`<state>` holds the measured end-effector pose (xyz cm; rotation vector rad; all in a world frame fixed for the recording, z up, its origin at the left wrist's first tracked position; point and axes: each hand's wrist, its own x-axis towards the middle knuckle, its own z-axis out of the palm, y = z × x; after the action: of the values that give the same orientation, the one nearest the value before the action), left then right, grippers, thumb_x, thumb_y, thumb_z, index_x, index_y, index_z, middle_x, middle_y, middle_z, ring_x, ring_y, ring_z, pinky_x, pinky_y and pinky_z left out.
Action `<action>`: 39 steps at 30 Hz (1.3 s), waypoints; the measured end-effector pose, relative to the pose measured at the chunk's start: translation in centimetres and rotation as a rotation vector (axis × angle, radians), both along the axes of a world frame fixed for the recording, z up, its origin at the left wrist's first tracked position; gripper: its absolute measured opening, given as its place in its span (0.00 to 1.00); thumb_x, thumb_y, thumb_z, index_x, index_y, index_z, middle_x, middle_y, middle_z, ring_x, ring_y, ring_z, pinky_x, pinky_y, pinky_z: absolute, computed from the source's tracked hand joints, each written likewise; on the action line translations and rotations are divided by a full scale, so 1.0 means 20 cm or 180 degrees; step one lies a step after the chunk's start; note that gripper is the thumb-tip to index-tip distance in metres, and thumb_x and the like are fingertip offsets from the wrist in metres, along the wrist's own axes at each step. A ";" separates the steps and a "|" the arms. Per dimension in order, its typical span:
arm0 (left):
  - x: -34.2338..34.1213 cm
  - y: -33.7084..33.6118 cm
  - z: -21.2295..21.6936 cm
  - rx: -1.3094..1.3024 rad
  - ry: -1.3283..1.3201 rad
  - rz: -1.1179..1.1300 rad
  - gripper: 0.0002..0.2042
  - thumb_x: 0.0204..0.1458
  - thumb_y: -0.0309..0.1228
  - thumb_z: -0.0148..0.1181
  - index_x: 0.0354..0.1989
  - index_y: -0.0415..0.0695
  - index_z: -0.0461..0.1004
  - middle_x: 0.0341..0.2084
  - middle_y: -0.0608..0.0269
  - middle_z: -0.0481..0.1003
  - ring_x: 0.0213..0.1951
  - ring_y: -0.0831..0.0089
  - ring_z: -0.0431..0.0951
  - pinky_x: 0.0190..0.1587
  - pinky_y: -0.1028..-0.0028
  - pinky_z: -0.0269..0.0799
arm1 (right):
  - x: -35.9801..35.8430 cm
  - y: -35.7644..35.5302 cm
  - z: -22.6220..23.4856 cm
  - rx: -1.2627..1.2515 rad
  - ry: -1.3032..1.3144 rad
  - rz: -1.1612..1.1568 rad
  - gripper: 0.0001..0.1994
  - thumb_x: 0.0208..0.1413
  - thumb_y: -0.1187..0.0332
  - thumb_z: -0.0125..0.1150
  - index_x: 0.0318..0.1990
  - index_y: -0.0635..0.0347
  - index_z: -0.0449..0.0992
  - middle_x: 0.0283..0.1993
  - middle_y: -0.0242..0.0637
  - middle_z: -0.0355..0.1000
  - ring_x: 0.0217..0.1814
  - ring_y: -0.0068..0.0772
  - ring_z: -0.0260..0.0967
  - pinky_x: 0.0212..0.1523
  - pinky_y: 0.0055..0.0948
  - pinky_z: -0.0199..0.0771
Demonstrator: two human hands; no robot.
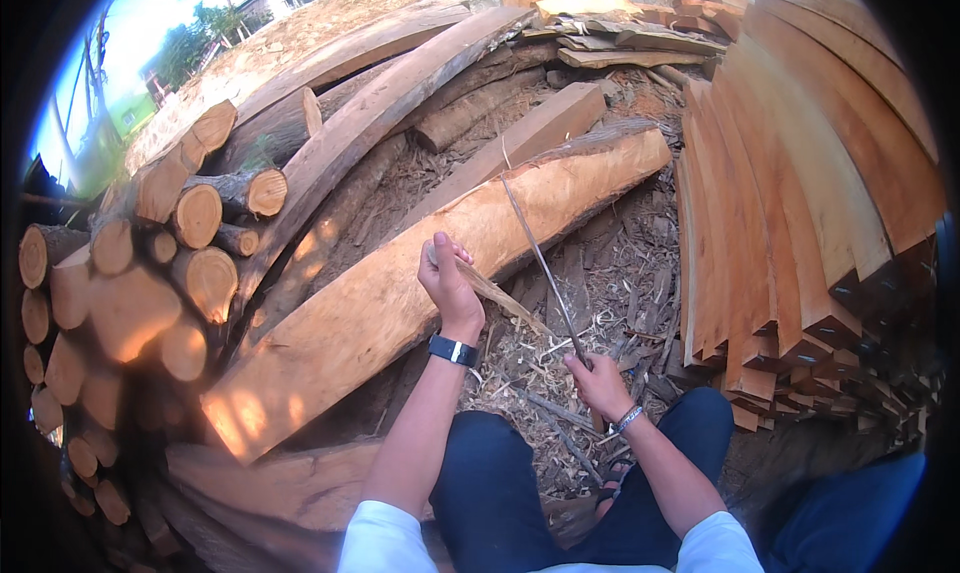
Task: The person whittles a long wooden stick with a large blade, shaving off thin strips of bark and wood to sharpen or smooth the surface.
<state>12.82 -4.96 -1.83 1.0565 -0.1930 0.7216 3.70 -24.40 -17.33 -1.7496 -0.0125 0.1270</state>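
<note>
My left hand is closed round the upper end of a pale wood strip, which slants down to the right toward my right hand. In my right hand is a long, thin, dark-bladed knife, held by its handle and seen nearly edge-on. Its blade points up and away, its tip in front of the large squared log. The strip's lower end lies close beside the blade; I cannot tell whether they touch. My left hand is over the near side of that log.
Cut round logs are stacked on the left. Sawn planks rise in a tall stack on the right. A long beam slants behind, and pale shavings litter the ground between my knees. Blue cloth shows at lower right.
</note>
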 end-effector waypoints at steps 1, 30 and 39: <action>0.00 0.00 0.01 -0.0138 0.0081 -0.0080 0.16 0.63 0.42 0.52 0.25 0.46 0.65 0.20 0.70 0.64 0.25 0.80 0.64 0.34 0.76 0.62 | -0.02 0.00 0.00 0.0017 0.0077 0.0022 0.25 0.59 0.52 0.57 0.23 0.69 0.72 0.14 0.35 0.66 0.16 0.25 0.64 0.20 0.32 0.62; -0.12 0.12 0.04 0.0196 0.0587 0.0368 0.10 0.65 0.33 0.42 0.30 0.45 0.62 0.28 0.66 0.63 0.32 0.76 0.64 0.42 0.72 0.63 | -0.25 0.35 -0.12 -0.0253 -0.0189 0.0027 0.35 0.66 0.45 0.37 0.23 0.72 0.72 0.19 0.61 0.67 0.26 0.63 0.70 0.31 0.51 0.67; -0.15 0.09 0.04 0.0274 0.0574 0.0294 0.11 0.65 0.33 0.41 0.29 0.46 0.59 0.28 0.66 0.61 0.32 0.75 0.63 0.42 0.72 0.62 | -0.24 0.37 -0.20 0.0000 -0.0397 -0.0147 0.35 0.66 0.45 0.38 0.19 0.71 0.70 0.14 0.58 0.64 0.22 0.62 0.68 0.30 0.51 0.68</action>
<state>9.89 -3.23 -1.09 1.2125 -0.0202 0.7016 -1.10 -17.08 -21.31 -1.7542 -0.0631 -0.0159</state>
